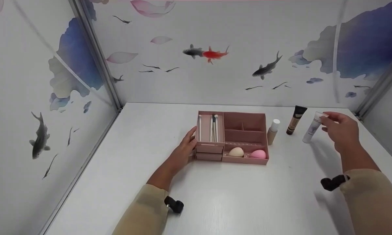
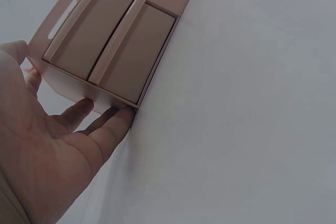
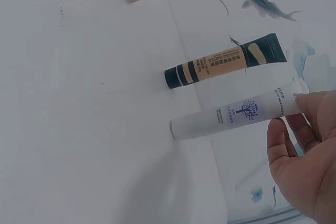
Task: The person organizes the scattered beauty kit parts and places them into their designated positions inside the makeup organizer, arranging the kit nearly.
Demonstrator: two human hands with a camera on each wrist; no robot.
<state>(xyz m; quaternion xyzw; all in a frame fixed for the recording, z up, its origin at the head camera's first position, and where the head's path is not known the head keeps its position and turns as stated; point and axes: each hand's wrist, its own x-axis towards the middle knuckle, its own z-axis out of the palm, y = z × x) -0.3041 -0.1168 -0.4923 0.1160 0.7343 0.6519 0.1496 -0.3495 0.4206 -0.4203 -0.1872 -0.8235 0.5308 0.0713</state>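
The right hand (image 1: 344, 130) pinches the upper end of a white tube (image 1: 312, 129), well to the right of the pink organizer (image 1: 245, 160) (whether its lower end touches the tabletop (image 1: 235, 199), I cannot tell). The left hand (image 1: 184, 150) rests unclenched fingers against the organizer's left wall. A beige bottle (image 1: 272, 133) stands just right of the organizer, a black-and-beige tube (image 1: 295, 122) farther right.

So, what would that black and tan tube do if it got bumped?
The black and tan tube would probably topple easily: it is tall and stands on its narrow cap. Its wide, flat top end would likely keep it from rolling far, and hints at soft, squeezable walls.
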